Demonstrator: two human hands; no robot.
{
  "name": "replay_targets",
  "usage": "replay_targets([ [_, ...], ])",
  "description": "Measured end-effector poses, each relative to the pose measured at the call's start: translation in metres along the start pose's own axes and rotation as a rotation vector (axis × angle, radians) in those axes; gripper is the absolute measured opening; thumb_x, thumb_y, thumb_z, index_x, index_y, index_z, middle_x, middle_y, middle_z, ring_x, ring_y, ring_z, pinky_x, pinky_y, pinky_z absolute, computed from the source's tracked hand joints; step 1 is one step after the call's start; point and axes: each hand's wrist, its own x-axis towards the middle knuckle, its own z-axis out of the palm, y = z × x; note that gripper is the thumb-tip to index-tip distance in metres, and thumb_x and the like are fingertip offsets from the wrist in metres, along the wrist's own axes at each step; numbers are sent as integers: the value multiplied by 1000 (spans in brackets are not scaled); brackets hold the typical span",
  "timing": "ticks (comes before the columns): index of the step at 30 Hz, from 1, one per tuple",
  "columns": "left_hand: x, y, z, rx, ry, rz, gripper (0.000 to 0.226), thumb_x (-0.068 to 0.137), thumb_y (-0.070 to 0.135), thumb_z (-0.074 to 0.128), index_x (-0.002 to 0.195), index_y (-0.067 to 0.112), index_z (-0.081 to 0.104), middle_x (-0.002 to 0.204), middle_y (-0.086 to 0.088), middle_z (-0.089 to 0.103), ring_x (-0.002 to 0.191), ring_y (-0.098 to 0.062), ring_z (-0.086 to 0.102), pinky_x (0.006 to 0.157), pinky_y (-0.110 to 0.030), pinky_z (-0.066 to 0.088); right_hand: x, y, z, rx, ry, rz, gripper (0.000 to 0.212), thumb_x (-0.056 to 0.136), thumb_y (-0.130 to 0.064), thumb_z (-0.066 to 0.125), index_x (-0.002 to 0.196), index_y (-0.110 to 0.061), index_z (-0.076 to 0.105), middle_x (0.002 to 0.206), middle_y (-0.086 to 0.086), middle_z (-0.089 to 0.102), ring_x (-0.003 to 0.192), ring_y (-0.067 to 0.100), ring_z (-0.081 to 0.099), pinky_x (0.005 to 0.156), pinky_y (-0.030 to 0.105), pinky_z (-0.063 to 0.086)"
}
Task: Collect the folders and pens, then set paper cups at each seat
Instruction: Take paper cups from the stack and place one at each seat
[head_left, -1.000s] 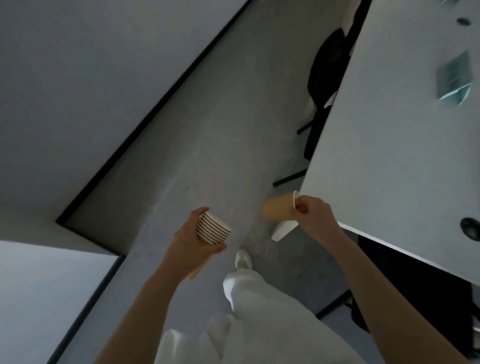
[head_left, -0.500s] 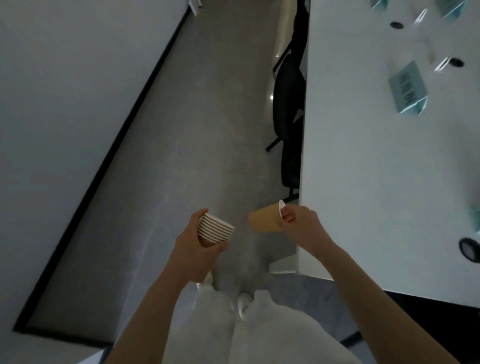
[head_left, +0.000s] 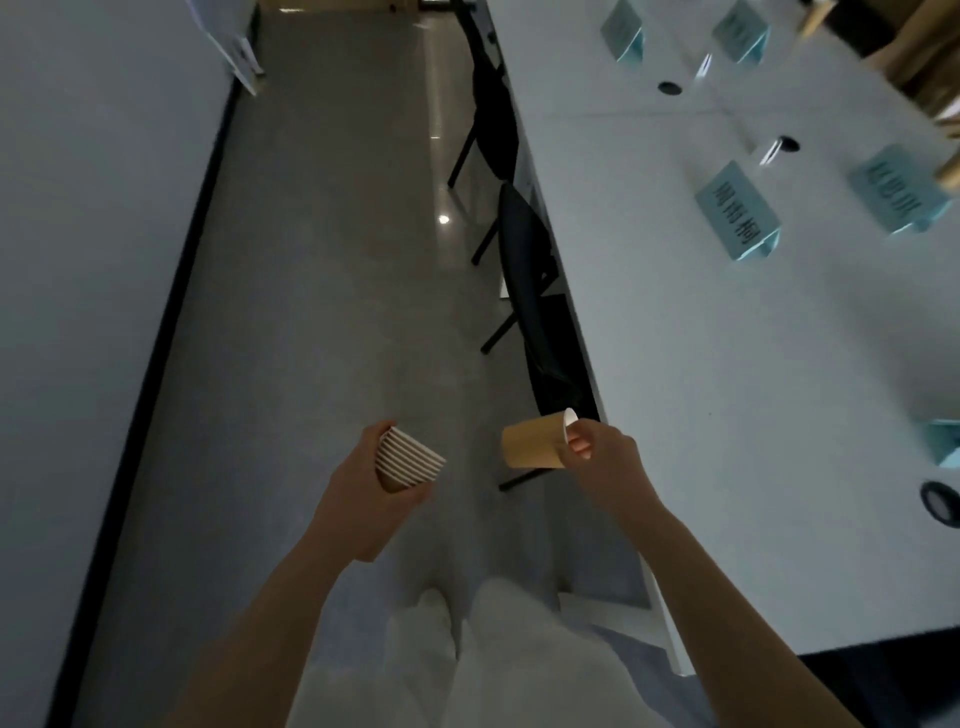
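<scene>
In an aisle between a grey wall (head_left: 78, 260) and a long white table (head_left: 727, 389), a person stood looking down at both hands. The left hand (head_left: 363, 493) gripped a stack of paper cups (head_left: 408, 460), rims tilted up and rightward. The right hand (head_left: 597, 462) pinched the rim of a single brown cup (head_left: 532, 441), held sideways over the floor just beside the table edge. A black chair (head_left: 535, 291) was tucked against the table ahead, close beyond that cup. Teal name cards (head_left: 737, 215) stood on the tabletop, well apart from the hands.
</scene>
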Motion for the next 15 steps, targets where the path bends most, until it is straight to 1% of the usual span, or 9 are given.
replay_targets([
  [2,29,13,-1,14,-47,25,77,73,35,81,137,36,38,102,10,59,86,-8,60,66,-19,44,10,-4,1,22,21,42,18,87,-22,61,100,-10,66,93,5,69,85,20,65,78,28,50],
  [4,53,27,1,13,-97,48,76,73,34,82,135,37,38,99,15,57,84,-3,59,61,-15,43,20,-3,-1,54,52,83,17,87,-21,62,98,-10,67,91,3,70,85,18,65,76,25,48],
  [5,63,33,3,14,-115,59,76,72,35,82,135,37,38,99,16,57,85,-2,59,61,-14,43,26,-2,-4,68,71,103,16,87,-20,62,98,-10,67,91,3,70,84,18,65,75,24,47],
  [8,105,52,14,30,-167,91,78,70,35,84,135,34,40,106,11,59,90,-5,59,66,-15,43,60,9,-21,77,160,165,18,88,-21,60,100,-9,67,91,5,71,82,18,65,72,21,44],
  [10,134,65,21,46,-174,111,80,68,35,85,135,33,41,110,8,60,94,-7,59,69,-14,41,91,18,-35,55,216,196,18,90,-21,57,101,-9,66,92,6,70,78,17,63,65,19,45],
  [11,150,72,26,52,-171,119,81,67,35,86,134,33,41,111,7,60,95,-8,59,70,-14,41,109,23,-42,23,241,212,18,91,-21,55,101,-10,65,92,7,70,77,19,63,63,20,47],
  [13,179,85,33,72,-174,125,82,66,35,86,134,32,42,111,7,60,97,-11,59,73,-18,42,142,31,-55,-110,298,204,16,92,-19,53,101,-12,63,94,7,69,80,26,65,67,29,52],
  [15,207,102,40,92,-196,140,82,66,37,86,135,32,42,112,6,60,100,-13,60,79,-23,44,176,38,-70,-238,335,196,15,90,-17,52,101,-12,61,96,7,68,84,30,65,68,32,50],
])
